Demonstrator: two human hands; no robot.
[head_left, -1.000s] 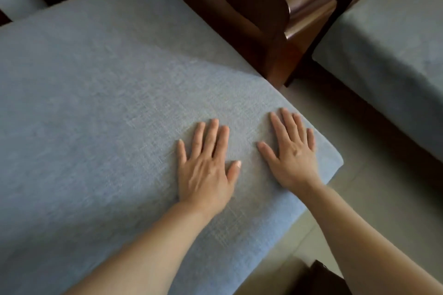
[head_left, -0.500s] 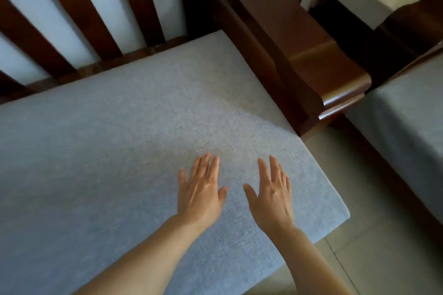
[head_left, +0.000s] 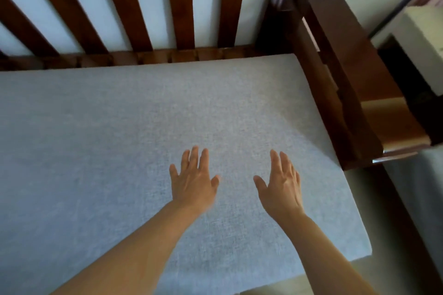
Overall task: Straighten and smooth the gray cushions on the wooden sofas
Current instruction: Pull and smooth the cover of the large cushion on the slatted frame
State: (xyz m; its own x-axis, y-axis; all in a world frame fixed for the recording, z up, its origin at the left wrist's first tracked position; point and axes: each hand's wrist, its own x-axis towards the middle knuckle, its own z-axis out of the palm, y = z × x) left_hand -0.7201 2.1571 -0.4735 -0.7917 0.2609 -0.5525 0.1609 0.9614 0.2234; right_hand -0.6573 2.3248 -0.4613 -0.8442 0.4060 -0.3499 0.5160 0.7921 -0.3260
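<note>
Gray cushion on wooden sofa, both hands flat, fingers straight.

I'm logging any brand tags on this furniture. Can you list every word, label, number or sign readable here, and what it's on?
None: no text can be read in this view.
The gray cushion shows plain woven fabric, no tag or print.
The wooden armrest and back slats carry no label.
The pale unit at far right has small dark specks, too blurred to read.
</note>
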